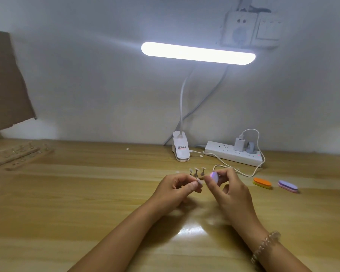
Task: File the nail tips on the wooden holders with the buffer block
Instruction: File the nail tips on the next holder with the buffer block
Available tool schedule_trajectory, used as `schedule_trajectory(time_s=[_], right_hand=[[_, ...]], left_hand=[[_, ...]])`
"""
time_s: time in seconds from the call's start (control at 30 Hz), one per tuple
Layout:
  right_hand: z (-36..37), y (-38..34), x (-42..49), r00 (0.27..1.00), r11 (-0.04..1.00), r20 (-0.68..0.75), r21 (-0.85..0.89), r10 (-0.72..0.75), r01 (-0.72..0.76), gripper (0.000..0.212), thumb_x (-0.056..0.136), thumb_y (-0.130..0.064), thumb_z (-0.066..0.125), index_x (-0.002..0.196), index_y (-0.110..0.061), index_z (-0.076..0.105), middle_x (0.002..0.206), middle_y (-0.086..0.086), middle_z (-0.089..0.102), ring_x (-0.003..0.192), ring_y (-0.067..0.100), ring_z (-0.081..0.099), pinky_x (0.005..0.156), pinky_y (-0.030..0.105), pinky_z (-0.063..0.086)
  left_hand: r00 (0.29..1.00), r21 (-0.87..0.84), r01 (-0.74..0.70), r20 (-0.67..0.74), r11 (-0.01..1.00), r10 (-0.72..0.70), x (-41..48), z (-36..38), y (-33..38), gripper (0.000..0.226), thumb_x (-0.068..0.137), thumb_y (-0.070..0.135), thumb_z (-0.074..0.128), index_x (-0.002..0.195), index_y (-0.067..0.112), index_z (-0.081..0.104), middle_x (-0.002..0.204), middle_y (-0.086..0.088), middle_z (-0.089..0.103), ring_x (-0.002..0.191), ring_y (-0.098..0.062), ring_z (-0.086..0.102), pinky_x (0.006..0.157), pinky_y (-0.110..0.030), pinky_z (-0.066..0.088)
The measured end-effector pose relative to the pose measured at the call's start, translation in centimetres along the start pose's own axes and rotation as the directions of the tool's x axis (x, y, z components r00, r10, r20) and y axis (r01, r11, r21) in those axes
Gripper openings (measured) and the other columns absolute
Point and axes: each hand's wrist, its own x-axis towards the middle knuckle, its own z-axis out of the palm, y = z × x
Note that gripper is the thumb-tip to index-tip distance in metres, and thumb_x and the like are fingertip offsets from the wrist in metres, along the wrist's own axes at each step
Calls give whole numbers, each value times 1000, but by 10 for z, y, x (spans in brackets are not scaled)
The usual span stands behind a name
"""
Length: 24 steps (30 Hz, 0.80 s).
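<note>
Far left on the wooden desk, well apart from the work, lie wooden holder boards set with small pegs. Whether they carry nail tips is too blurred to tell. A brown board leans against the wall above them.

Near the centre, the person's left hand is raised just above the desk. Its thumb and forefinger pinch narrowly round a nail tip on its small stand, and the other fingers curl beneath. The tip is probably turned towards the other hand so its edge meets the abrasive face. Just behind, three more nail tips on stands are upright in a row, likely kept within easy reach.

The right hand, with a bead bracelet at the wrist, grips a lilac buffer block between thumb and fingertips. The block's lit end is just beside the held tip; whether they touch cannot be told.

Above, a clip lamp throws bright light down on the hands. Its clamp base sits at the back of the desk beside a white power strip. A white cable loops across the desk just behind the right hand and could snag a wide stroke.

Further right, an orange buffer block and a purple buffer block lie spare.
</note>
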Motion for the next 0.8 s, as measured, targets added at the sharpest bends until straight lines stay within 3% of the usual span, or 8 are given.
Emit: schedule_trajectory(time_s=[0.1,0.23,0.37,0.53,0.6,0.7,0.8], right_hand=[[8,-4,-7,979,978,143,-125,-147,165,37,80,-62,58,97,-30,55,82,-17,57,65,2,53,56,16,38],[3,-3,-1,992,990,107,-117,-63,75,32,83,-57,60,94,-27,56,83,-14,59,71,6,55,62,31,47],[6,-4,-8,974,967,154,-170,-165,191,32,83,-55,62,95,-26,56,81,-15,56,65,1,50,57,20,38],[3,-2,-1,992,997,121,-60,-43,50,30,82,-52,64,90,-24,56,81,-11,60,71,9,56,62,29,45],[4,-2,-4,986,995,145,-45,-82,89,30,83,-54,63,90,-26,55,80,-12,59,68,7,54,60,26,42],[8,-3,-7,976,991,186,-49,-110,121,34,82,-61,58,92,-28,55,80,-12,58,64,7,52,57,24,40],[4,1,-1,988,1000,151,-22,-17,21,40,80,-65,51,90,-27,59,83,-11,63,75,12,58,64,33,46]], left_hand=[[1000,-6,2,9,1000,-2,0,0,-1,15,91,18,64,93,27,75,84,8,71,67,0,58,60,-19,46],[999,52,-22,38,998,20,-1,-1,1,23,92,20,64,88,41,73,88,13,73,63,3,55,62,-19,46],[1000,37,-19,20,999,18,-1,-1,3,21,85,24,65,83,43,74,85,14,72,64,-1,55,61,-20,46],[998,60,-46,-30,997,48,0,0,1,18,92,15,69,89,32,75,90,7,75,63,6,55,61,-18,44],[998,60,-47,-43,997,49,-1,-1,2,19,91,13,68,90,31,75,89,9,74,65,7,57,60,-15,42],[998,56,-38,-55,998,41,-1,-2,2,21,91,10,67,90,30,75,87,11,73,67,4,58,61,-17,44],[998,109,-50,-39,993,54,-1,1,1,17,92,13,68,92,28,75,91,7,75,59,-4,50,60,-23,45]])
